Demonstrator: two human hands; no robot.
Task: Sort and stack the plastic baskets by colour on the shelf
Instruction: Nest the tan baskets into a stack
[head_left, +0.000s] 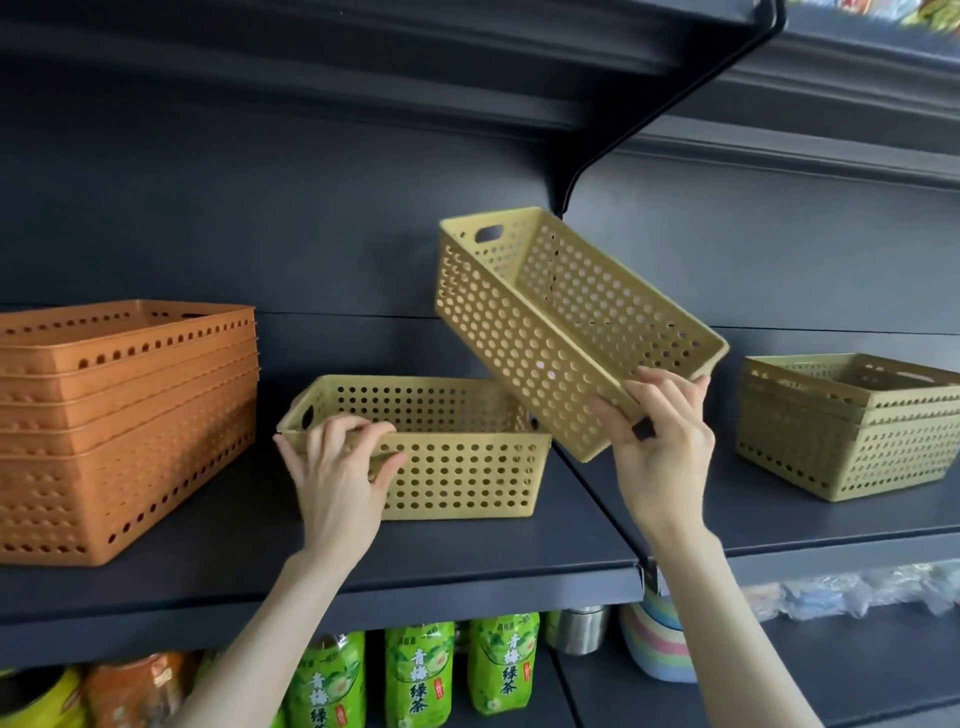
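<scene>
Now holding one lifted yellow basket (545, 332) in the right hand (660, 441), with fingers curled over the rim at its low near corner and the thumb pressed on the outer wall. Tilted in the air, far end high, open side turned to the right and up, lower part just over the right end of a second yellow basket (467, 483); hard to tell if touching it or not. Gripping that second basket with the left hand (337, 473) at the near left corner, fingers bent over the front rim, thumb spread on the front wall. Standing flat on the dark shelf (467, 561), near the middle, open side up. To the left on the same shelf, well apart, a tall stack of orange baskets (119, 415), nested one in another. To the right, on the neighbouring shelf board, a lower stack of yellow-green baskets (852, 441), also nested and slightly turned. Below the shelf, a row of green tea bottles (415, 675), beside them a metal cup (582, 629) and some pastel striped bowls (654, 644). Above, a black bracket (675, 104) under the upper shelf
</scene>
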